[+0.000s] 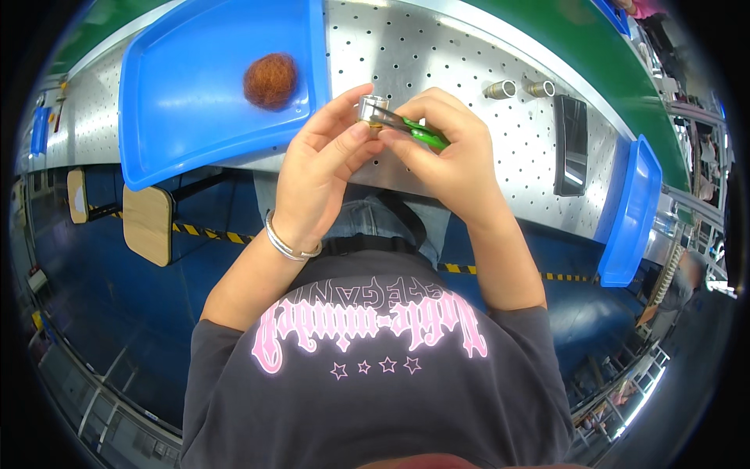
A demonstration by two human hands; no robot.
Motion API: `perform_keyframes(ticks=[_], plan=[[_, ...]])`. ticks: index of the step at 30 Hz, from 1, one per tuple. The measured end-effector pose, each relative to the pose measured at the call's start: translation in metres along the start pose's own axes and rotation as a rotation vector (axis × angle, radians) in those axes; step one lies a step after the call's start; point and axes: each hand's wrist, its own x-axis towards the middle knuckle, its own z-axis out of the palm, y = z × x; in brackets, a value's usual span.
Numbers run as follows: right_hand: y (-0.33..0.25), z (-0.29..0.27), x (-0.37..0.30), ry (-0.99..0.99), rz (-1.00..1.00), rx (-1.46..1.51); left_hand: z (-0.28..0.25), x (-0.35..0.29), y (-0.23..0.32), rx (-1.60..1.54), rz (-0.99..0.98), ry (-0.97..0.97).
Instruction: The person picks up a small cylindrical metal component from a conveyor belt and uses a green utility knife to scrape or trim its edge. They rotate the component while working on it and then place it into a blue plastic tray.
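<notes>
Perforated metal bench [519, 141] over blue floor [199, 273]

The near edge passes under both hands. The left hand [316, 156] pinches a small shiny cylinder [376, 104]; the right hand [457, 141] grips a green-handled tool [427, 137], tips at the cylinder. A blue tray [183, 102] flanks the left hand; metal stretches rightward from the right hand toward a black phone [571, 148].

Green-handled tool [428, 138] at a shiny cylinder [376, 106]
Left hand [316, 162] holds the cylinder; right hand [459, 150] grips the tool.
</notes>
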Motion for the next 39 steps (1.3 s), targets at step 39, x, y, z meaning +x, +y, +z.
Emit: perform_keyframes(ticks=[39], plan=[[-0.009, 0.001, -0.011, 0.121, -0.133, -0.016, 0.002, -0.007, -0.003, 0.265, 0.084, -0.087]])
